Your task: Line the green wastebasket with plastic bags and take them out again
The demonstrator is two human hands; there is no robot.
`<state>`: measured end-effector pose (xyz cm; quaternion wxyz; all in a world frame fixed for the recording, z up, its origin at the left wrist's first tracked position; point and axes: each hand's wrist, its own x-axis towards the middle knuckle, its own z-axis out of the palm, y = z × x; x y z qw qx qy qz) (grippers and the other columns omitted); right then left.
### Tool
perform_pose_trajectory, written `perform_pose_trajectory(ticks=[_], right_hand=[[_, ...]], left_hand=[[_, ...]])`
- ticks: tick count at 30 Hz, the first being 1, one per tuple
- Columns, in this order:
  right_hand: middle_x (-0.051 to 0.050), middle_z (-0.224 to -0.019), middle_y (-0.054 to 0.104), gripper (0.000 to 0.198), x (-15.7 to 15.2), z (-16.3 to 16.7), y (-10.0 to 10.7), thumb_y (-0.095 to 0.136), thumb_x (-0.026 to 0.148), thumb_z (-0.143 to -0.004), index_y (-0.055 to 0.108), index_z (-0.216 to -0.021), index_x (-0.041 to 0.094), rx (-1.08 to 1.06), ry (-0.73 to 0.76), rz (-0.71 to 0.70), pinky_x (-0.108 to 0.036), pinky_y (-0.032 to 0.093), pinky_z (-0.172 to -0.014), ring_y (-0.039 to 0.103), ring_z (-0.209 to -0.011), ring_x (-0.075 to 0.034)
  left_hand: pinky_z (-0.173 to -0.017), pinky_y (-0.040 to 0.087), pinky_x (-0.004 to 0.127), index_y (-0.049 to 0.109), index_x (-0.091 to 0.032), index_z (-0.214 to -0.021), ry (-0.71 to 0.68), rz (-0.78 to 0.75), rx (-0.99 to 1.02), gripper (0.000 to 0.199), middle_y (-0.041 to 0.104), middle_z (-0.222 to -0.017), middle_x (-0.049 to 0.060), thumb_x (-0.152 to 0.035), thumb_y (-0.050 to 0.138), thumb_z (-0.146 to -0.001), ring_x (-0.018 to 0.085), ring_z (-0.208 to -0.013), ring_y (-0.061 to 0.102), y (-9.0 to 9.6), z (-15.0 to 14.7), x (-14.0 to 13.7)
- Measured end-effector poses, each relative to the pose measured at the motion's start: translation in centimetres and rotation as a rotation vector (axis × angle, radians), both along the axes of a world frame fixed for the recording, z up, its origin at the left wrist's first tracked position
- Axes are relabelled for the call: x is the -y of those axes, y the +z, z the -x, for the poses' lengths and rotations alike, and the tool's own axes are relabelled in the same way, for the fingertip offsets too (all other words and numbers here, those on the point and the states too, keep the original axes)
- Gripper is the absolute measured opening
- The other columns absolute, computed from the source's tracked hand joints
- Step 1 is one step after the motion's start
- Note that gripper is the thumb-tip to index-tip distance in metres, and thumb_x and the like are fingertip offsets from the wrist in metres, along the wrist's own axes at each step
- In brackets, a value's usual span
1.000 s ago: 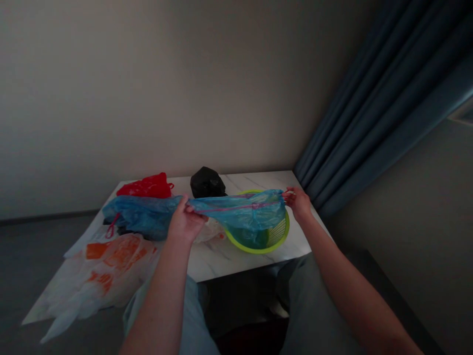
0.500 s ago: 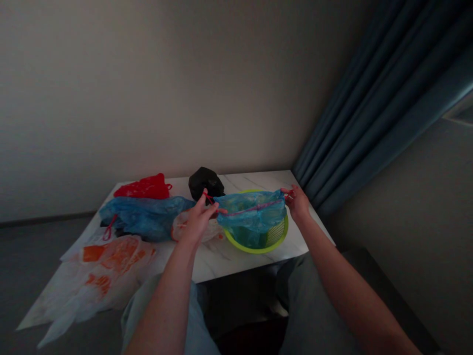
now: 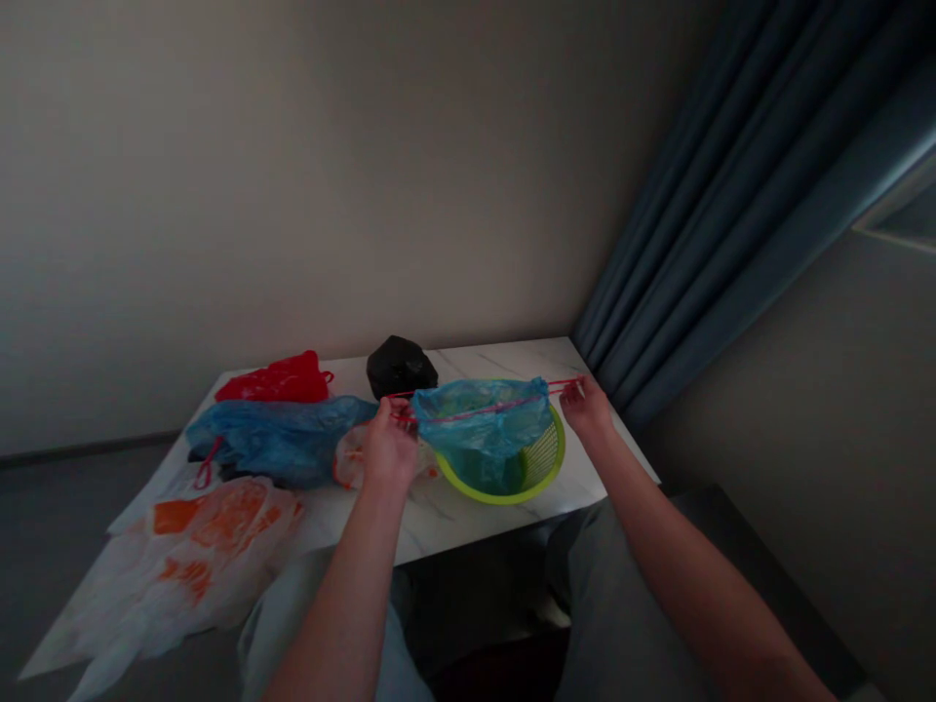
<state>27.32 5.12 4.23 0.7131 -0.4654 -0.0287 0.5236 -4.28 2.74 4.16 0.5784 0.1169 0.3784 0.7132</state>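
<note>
A translucent blue drawstring garbage bag (image 3: 487, 419) stretches between my hands, its lower part hanging inside a yellow-green plastic basket (image 3: 504, 498). Red drawstrings (image 3: 562, 384) come out at both ends of the bag's mouth. My left hand (image 3: 390, 439) is closed on the string at the left end. On the other side, my right hand (image 3: 586, 406) pinches the string at the right end, a short way off the bag's edge. The bag's mouth is gathered along the strings above the basket.
Left on the marble-patterned table (image 3: 424, 526) lie a red bag (image 3: 278, 378), another blue bag (image 3: 285, 434) with a red loop, and white-and-orange plastic bags (image 3: 212, 546). A black bundled bag (image 3: 401, 368) sits at the back. A blue curtain (image 3: 731, 195) hangs at right.
My left hand has moved left and down a little, pulling the red string out of the bag's left end. At the right end, more red string now shows between my right hand and the bag.
</note>
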Motion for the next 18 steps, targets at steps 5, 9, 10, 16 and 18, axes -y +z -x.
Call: perform_pose_trajectory(ticks=[5, 9, 10, 16, 18], right_hand=[[0.0, -0.08, 0.07, 0.017, 0.0, 0.1, 0.3, 0.046, 0.018, -0.093, 0.054, -0.079, 0.023, -0.059, 0.052, -0.09, -0.021, 0.055, -0.061, 0.069, -0.07, -0.011], [0.002, -0.086, 0.071, 0.007, -0.1, 1.6, 0.5, 0.053, 0.02, -0.089, 0.05, -0.09, 0.027, 0.042, 0.072, -0.16, -0.026, 0.057, -0.067, 0.071, -0.077, -0.013], [0.003, -0.084, 0.07, 0.011, -0.2, 2.1, 0.5, 0.053, 0.02, -0.088, 0.048, -0.094, 0.028, 0.071, 0.065, -0.17, -0.026, 0.057, -0.066, 0.071, -0.074, -0.013], [0.012, -0.057, 0.045, 0.015, 0.3, 4.1, 0.7, 0.056, 0.035, -0.092, 0.044, -0.098, 0.03, 0.406, 0.072, -0.273, -0.016, 0.033, -0.042, 0.043, -0.041, -0.008], [0.012, -0.053, 0.034, 0.025, 0.6, 4.5, 0.6, 0.058, 0.045, -0.091, 0.042, -0.084, 0.027, 0.481, 0.146, -0.302, -0.016, 0.023, -0.039, 0.033, -0.04, -0.007]], left_hand=[[-0.086, 0.053, 0.027, 0.066, -0.022, -0.083, 0.032, -0.122, 0.101, 0.013, 0.074, -0.1, 0.002, -0.031, 0.06, -0.092, 0.012, -0.089, 0.068, 1.4, -0.9, 0.8], [-0.093, 0.052, 0.031, 0.064, -0.026, -0.103, -0.019, -0.217, 0.071, 0.014, 0.073, -0.117, 0.004, -0.028, 0.064, -0.089, 0.016, -0.108, 0.066, 2.1, -2.4, 1.3], [-0.091, 0.052, 0.032, 0.061, -0.027, -0.108, -0.035, -0.233, 0.041, 0.02, 0.074, -0.114, 0.005, -0.028, 0.065, -0.089, 0.017, -0.107, 0.067, 2.1, -2.8, 1.4], [-0.074, 0.05, 0.026, 0.055, -0.03, -0.118, -0.077, -0.321, -0.393, 0.025, 0.068, -0.076, -0.001, -0.034, 0.059, -0.094, 0.015, -0.073, 0.065, 1.3, -3.8, 1.8], [-0.066, 0.044, 0.022, 0.058, -0.027, -0.109, -0.085, -0.337, -0.52, 0.015, 0.057, -0.064, -0.005, -0.033, 0.058, -0.095, 0.012, -0.061, 0.056, 1.1, -4.0, 1.9]])
